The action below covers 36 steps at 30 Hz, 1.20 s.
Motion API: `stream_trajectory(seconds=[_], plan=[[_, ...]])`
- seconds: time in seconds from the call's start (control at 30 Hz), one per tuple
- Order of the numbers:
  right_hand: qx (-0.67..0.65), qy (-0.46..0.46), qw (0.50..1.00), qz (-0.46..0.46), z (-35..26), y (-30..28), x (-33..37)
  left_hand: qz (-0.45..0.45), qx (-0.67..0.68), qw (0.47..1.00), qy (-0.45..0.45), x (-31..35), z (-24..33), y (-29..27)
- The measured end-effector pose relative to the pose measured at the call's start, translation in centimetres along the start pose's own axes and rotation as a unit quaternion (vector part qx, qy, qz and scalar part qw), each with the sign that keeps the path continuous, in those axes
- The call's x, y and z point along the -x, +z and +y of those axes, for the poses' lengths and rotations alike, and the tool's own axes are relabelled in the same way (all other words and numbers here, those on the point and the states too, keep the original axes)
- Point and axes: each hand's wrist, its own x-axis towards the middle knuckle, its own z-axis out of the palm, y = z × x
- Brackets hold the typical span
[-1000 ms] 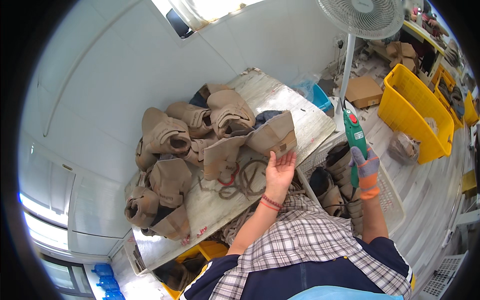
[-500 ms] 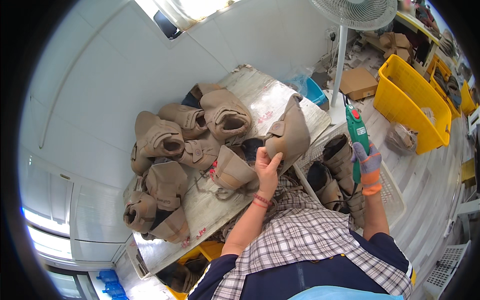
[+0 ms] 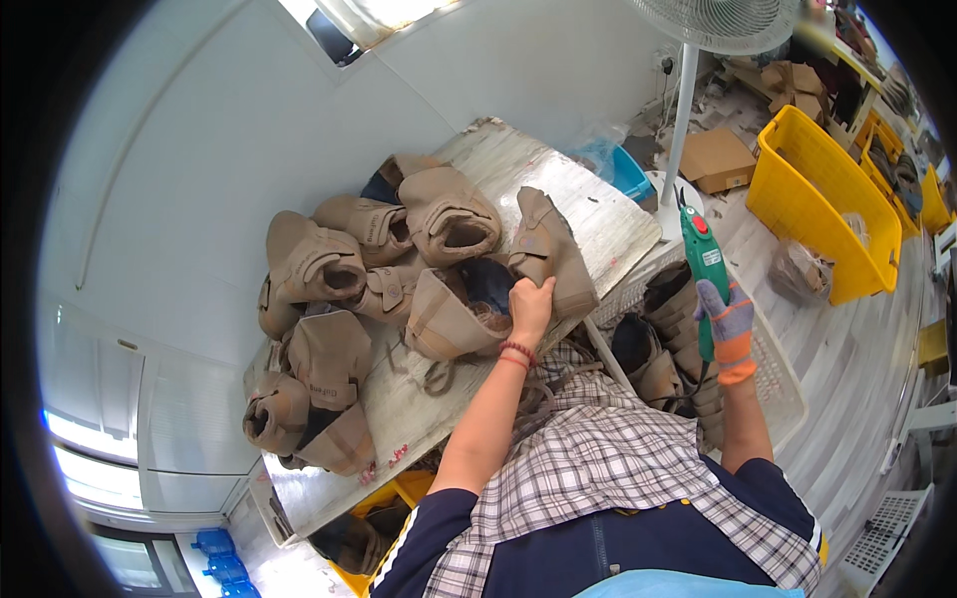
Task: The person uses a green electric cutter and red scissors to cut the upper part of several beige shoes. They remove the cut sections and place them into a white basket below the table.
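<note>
Tabletop (image 3: 598,214), hands (image 3: 531,311) gripping shoe (image 3: 558,254), green tool (image 3: 706,264)

The tan, boot-shaped shoe upper (image 3: 563,261) looks matt and suede-like; the whitish rectangular tabletop (image 3: 490,159) scuffed yet glossy; the slim green tool (image 3: 707,263) smooth plastic; the grey-and-orange glove (image 3: 735,331) matt cloth.

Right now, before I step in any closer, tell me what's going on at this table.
A person's bare left hand grips a tan shoe upper near the edge of a worn white table. The gloved right hand holds a green handheld power tool upright, its tip pointing away from the upper and not touching it. More tan shoe uppers are heaped on the table, and others lie in the white plastic crate beside it.
</note>
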Motion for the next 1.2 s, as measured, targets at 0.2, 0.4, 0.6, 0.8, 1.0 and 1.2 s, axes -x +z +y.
stream_trajectory(seconds=[0.2, 0.4, 0.6, 0.8, 1.0, 1.2], plan=[[-0.019, -0.006, 1.000, -0.010, 0.4, 1.6, -0.9, -0.137, 0.524, 0.833, -0.113, -3.2, 9.5, -8.5], [0.166, -0.245, 0.954, -0.046, -2.8, 5.9, -0.6, -0.159, 0.641, 0.742, -0.112, -4.9, 11.7, -21.3], [0.266, -0.471, 0.835, -0.099, -3.9, 9.7, -0.6, -0.096, 0.723, 0.666, -0.156, -3.8, 8.3, -29.3], [0.273, -0.495, 0.810, -0.154, -5.4, 11.7, 0.8, -0.072, 0.757, 0.633, -0.147, -1.7, 7.6, -31.4], [0.265, -0.520, 0.791, -0.185, -5.8, 12.5, 1.2, -0.070, 0.764, 0.627, -0.139, -1.4, 6.3, -31.5], [0.260, -0.513, 0.797, -0.186, -6.9, 13.3, 1.8, -0.041, 0.739, 0.654, -0.155, -1.0, 7.5, -30.3]])
